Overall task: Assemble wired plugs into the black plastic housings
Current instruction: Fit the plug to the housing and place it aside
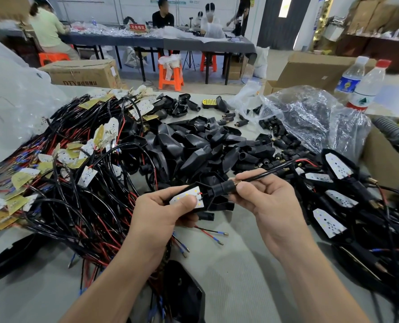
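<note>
2 water bottles (pixel 366 87) far right of the fingers (pixel 248 188). 1 yellow perforated part (pixel 209 103) beyond them. 1 housing (pixel 217 190) in the fingers. Loose black housings (pixel 194 157) ahead, wired boards (pixel 86 176) left: piles, too many to count.

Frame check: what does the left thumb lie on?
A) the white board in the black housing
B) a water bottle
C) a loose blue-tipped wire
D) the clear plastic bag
A: the left hand grips the housing with its thumb pressed on the white board, while the right hand pinches the plug at the housing's end.
</note>
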{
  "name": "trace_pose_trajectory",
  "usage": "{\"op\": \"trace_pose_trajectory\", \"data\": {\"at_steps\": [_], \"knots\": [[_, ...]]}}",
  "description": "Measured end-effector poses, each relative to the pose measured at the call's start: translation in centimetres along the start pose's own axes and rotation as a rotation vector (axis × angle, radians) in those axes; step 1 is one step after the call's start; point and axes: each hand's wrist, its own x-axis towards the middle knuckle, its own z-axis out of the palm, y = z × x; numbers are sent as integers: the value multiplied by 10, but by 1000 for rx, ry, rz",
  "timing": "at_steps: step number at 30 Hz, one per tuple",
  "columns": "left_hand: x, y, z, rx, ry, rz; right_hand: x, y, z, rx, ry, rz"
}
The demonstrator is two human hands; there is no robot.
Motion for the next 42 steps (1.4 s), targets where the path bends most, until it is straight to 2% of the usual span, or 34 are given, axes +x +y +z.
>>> {"op": "trace_pose_trajectory", "data": {"at_steps": [4,7,8,9,11,12,13,14,15,16,18,19,21,25,27,30,33,36,40,42], "knots": [[0,-2,-1,32,26,0,-4,-1,3,-76,-103,-25],[-2,-2,0,24,7,5,-5,-10,7,-128,-64,-39],[-3,-2,0,-3,-12,4,-7,-15,8,-230,-20,-58],[-3,0,1,-48,-38,-5,-9,-19,8,-433,49,-98],[-3,3,-1,-135,-92,-25,-17,-28,11,-933,259,-284],[-3,6,-1,-155,-124,-32,-23,-38,15,-1086,348,-466],[-2,7,-3,-164,-156,-38,-29,-45,20,-1197,339,-669],[-2,9,-5,-180,-193,-46,-32,-51,23,-1312,237,-818],[-2,10,-6,-200,-227,-64,-33,-56,25,-1443,89,-883],[-2,12,-6,-227,-252,-94,-31,-62,25,-1562,-53,-872],[-3,16,-6,-301,-278,-198,-26,-77,24,-1738,-207,-762],[-3,18,-4,-341,-297,-256,-25,-85,22,-1789,-234,-708],[-1,25,-2,-413,-339,-316,-24,-99,19,-1798,-241,-716],[2,39,17,-399,-538,-247,-27,-124,5,-1847,-195,-781],[2,42,39,-382,-566,-220,-32,-135,-6,-1880,-155,-792],[1,44,80,-363,-511,-208,-41,-152,-25,-1925,-52,-738],[0,47,121,-327,-532,-192,-45,-159,-55,-2024,134,-568],[2,43,162,-281,-465,-215,-44,-147,-95,-2040,295,-408],[4,30,195,-143,-421,-228,-31,-118,-145,-1781,510,-160],[3,24,199,-20,-430,-153,-26,-104,-162,-1666,533,-58]]}}
